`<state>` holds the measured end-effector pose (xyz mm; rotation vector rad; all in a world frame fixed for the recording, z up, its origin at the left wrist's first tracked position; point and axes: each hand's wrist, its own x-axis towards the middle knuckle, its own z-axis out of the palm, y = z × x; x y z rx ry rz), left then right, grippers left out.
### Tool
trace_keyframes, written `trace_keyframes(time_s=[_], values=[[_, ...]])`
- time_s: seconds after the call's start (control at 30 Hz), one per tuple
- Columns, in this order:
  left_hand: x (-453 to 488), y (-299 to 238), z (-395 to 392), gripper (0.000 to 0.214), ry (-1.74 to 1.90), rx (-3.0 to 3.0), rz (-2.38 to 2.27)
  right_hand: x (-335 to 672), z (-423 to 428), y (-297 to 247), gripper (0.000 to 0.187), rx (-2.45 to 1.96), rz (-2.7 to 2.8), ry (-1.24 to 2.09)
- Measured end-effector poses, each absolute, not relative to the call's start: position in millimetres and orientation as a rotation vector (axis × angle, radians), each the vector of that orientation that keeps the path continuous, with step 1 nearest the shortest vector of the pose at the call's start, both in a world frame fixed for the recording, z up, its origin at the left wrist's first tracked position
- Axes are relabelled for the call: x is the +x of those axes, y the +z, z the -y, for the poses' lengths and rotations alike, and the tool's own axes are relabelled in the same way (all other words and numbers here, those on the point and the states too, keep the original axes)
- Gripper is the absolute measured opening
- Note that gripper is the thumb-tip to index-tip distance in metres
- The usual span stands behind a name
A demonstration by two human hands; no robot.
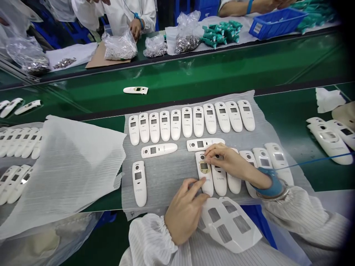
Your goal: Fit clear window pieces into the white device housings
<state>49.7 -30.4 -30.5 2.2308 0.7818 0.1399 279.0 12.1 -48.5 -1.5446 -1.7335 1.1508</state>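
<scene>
A white thermometer casing (pixel 208 187) lies on the paper-covered bench, with a yellowish film (pixel 204 171) around its display window. My left hand (pixel 184 210) holds the casing's lower end between index finger and thumb. Over its upper end, my right hand (pixel 226 160) is closed in a pinch beside the film; whatever is between the fingertips is too small to make out. A second casing (pixel 220 181) lies alongside, partly under my right hand. Below my hands rests a white sheet with rectangular cutouts (pixel 234 225), close to my left thumb.
A row of casings (pixel 176 125) stretches across the back of the paper sheet (pixel 169 171). Several others lie singly or at right. Loose white paper (pixel 83 159) covers the left side. One casing (pixel 135 90) sits on the green conveyor (pixel 194 79). Co-workers handle bagged parts (pixel 120 48) and a blue bin (pixel 277 24) opposite.
</scene>
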Motion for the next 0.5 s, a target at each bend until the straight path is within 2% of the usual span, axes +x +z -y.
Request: trace_keyframes(time_s=[0.5], values=[[52.5,-30.6,26.0,0.035,0.107,2.249,-0.779,277.2,-9.6,-50.1,0.028,-1.564,1.717,1.129]])
